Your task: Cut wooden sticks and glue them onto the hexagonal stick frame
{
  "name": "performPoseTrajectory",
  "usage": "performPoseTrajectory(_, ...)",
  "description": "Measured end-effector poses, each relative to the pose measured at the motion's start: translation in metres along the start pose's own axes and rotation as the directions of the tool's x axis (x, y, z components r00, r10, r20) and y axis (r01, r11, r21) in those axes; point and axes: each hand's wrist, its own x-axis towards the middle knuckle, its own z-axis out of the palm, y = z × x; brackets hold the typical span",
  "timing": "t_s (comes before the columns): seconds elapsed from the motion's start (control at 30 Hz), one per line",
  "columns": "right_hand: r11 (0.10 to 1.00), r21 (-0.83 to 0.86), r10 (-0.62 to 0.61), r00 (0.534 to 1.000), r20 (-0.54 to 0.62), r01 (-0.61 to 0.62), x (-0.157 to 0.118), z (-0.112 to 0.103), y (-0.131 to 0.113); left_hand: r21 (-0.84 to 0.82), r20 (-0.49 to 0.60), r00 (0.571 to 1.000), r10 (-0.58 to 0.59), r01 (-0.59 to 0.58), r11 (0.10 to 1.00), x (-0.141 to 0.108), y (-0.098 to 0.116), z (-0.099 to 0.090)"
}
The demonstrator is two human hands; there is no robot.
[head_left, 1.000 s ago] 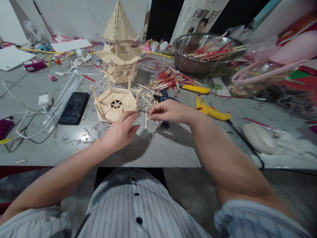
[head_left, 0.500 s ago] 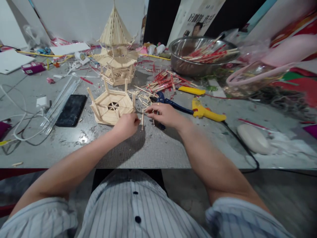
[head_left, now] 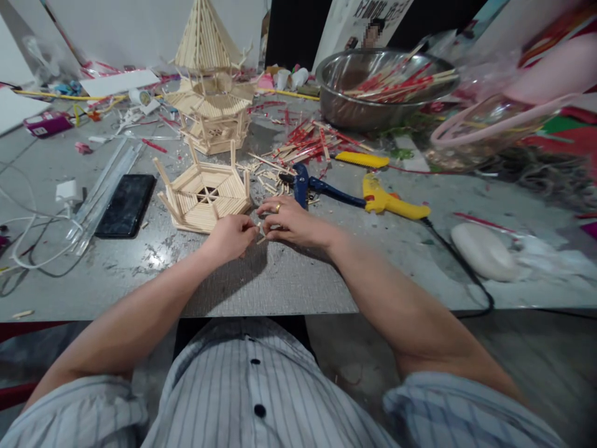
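My left hand (head_left: pixel 232 237) is closed in a pinch beside the near edge of a six-sided wooden stick frame (head_left: pixel 186 214) with short upright posts. Whatever lies between its fingertips is too small to make out. Facing it, my right hand (head_left: pixel 296 224), with a ring on one finger, has its fingers curved and apart. A short wooden stick (head_left: pixel 262 239) shows between the two hands, close to the right fingertips; whether it is touched I cannot tell. Just beyond the right hand lies a blue-handled cutter (head_left: pixel 301 185).
Behind the frame stands a tiered stick pagoda (head_left: pixel 208 106). Red-tipped sticks (head_left: pixel 305 140) lie near a steel bowl (head_left: pixel 340 102) holding more. A yellow glue gun (head_left: pixel 396 204) with its cord lies right, near a white mouse-shaped object (head_left: pixel 482 252). A black phone (head_left: pixel 125 205) lies left.
Both hands have come closer together and a little nearer to me. The stick that stood out between them now appears short and slanted. The whole view has shifted slightly.
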Motion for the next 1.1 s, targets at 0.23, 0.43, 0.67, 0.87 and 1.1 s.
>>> performPoseTrajectory(0.23,0.984,0.156,0.089,0.996,-0.031,-0.083,-0.006,-0.014,-0.005,-0.127,0.061,0.996,-0.058,0.066,0.990,0.004,-0.003,0.000)
performPoseTrajectory(0.43,0.974,0.222,0.049,0.997,-0.052,-0.036,-0.007,-0.021,-0.008,-0.453,0.231,0.970,-0.081,0.181,0.873,0.006,-0.004,-0.002)
performPoseTrajectory(0.67,0.972,0.225,0.078,0.995,-0.069,-0.061,-0.008,-0.022,-0.011,-0.473,0.274,0.959,-0.076,0.203,0.857,0.007,-0.007,-0.001)
performPoseTrajectory(0.87,0.977,0.207,0.062,0.994,-0.087,-0.043,-0.008,-0.019,-0.009,-0.469,0.287,0.955,-0.071,0.205,0.859,0.008,-0.007,-0.001)
performPoseTrajectory(1.1,0.987,0.158,0.059,0.994,-0.087,-0.044,-0.008,-0.019,-0.010,-0.432,0.284,0.956,-0.080,0.201,0.879,0.007,-0.005,-0.002)
